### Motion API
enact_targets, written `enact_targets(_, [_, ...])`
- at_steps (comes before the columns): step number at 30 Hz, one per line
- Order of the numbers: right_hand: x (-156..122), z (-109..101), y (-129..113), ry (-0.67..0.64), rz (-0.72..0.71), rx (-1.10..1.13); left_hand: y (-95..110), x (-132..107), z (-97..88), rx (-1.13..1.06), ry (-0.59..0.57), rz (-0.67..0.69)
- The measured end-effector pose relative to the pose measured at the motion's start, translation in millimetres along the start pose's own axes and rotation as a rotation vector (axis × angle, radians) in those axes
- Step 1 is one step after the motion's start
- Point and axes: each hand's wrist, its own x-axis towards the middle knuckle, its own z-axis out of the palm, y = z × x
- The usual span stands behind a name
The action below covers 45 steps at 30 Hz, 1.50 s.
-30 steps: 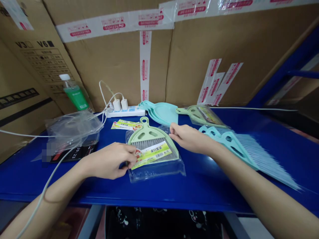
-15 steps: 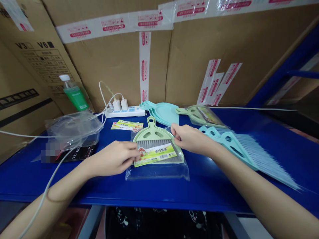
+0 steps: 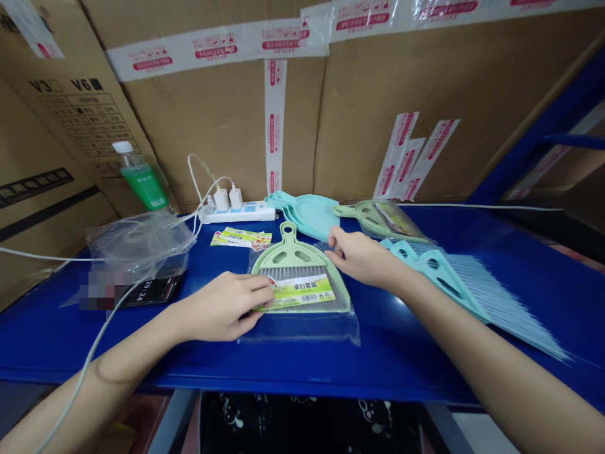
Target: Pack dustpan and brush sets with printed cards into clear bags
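A light green dustpan [image 3: 289, 252] with a grey-bristled brush [image 3: 297, 272] over it lies in a clear plastic bag [image 3: 302, 329] at the middle of the table. Across the bristles rests a yellow-green printed label card [image 3: 305, 290]. My left hand [image 3: 231, 306] has its fingers closed at the card's left end; the fingertips are partly hidden. By the upper right edge of the bag is my right hand [image 3: 357, 257]. Its fingers are loosely curled, with a small gap between thumb and forefinger, and I see nothing held there.
Stacked turquoise dustpans [image 3: 314, 214] and a bagged green set [image 3: 378, 217] lie behind. Turquoise brushes [image 3: 439, 277] lie right. Label cards [image 3: 241, 238], a power strip [image 3: 255, 212], plastic bags [image 3: 137, 246], a phone [image 3: 154, 291] and a green bottle [image 3: 144, 183] are left. A white cable [image 3: 97, 340] crosses my left arm.
The label card has turned from a tilt to nearly level across the bristles, with my left hand shifting slightly right. My right hand has moved a little right and its fingers have loosened.
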Motion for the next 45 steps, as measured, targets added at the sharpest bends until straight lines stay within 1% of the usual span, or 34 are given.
enact_targets(4, [4.8, 5.6, 4.5, 0.035, 0.017, 0.016, -0.1, 0.0, -0.8, -0.017, 0.004, 0.0])
enact_targets(8, [6.5, 9.2, 2.0, 0.05, 0.036, 0.013, 0.2, 0.5, -1.3, -0.003, 0.009, -0.018])
enact_targets(14, [8.9, 12.7, 2.2, 0.006, 0.008, 0.045, 0.8, 1.0, -1.4, 0.017, -0.006, -0.027])
enact_targets(21, [9.0, 11.5, 4.2, 0.011, -0.073, 0.097, 0.1, 0.9, -0.2, 0.027, -0.02, -0.019])
enact_targets(26, [5.5, 8.5, 0.6, -0.029, -0.163, 0.158, 0.3, 1.7, 0.2, 0.019, -0.023, -0.006])
enact_targets(31, [2.4, 6.3, -0.1, 0.012, -0.219, 0.128, 1.0, 2.4, 0.7, -0.013, -0.02, -0.004])
enact_targets(34, [1.8, 4.0, 0.4, 0.027, -0.219, 0.122, 0.8, 2.3, 0.4, -0.009, -0.034, 0.003])
enact_targets(37, [1.2, 1.5, 0.2, -0.001, -0.192, 0.106, 0.6, 2.1, -0.6, -0.013, -0.046, 0.007])
enact_targets(41, [0.8, 1.5, 0.7, -0.003, -0.16, 0.052, 0.4, 1.3, -2.3, -0.008, -0.033, 0.001])
enact_targets(45, [2.0, 4.2, 3.5, -0.014, -0.173, 0.074, -0.2, 1.0, -2.8, -0.011, -0.022, 0.011])
